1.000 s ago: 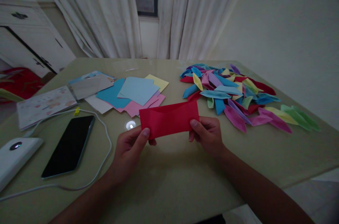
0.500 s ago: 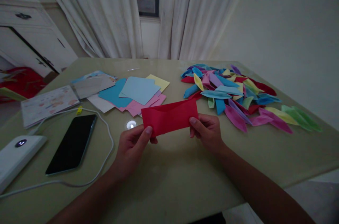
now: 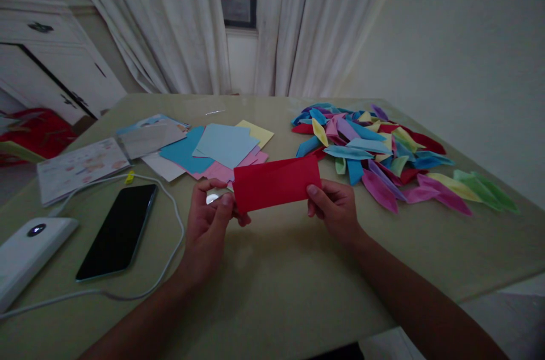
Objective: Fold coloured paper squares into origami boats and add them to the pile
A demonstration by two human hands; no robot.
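1. The red paper point(image 3: 276, 184) is up in the air over the counter point(image 3: 276, 303), in the middle, in front of the person.
2. The right grip point(image 3: 334, 206) is narrow. Its thumb and fingers pinch the right end of the paper.
3. The left grip point(image 3: 208, 226) is looser. Its thumb is off the paper, and some fingers are by the low left corner. It is hard to tell if they touch the back.
4. The red paper looks partly done. It is long and flat, with a fold near its top edge, and it does not have pointed ends like the shapes in the pile.
5. The pile point(image 3: 368, 144) on the right looks done. It has lots of folded shapes in blue, pink, red, yellow and more. Some green ones point(image 3: 485, 189) lie at its near right end.
6. The flat sheets point(image 3: 225, 144) on the left look not done. They are blue, pink, yellow and white.
7. The phone point(image 3: 117, 232) and cord point(image 3: 181, 229) lie near the left arm.
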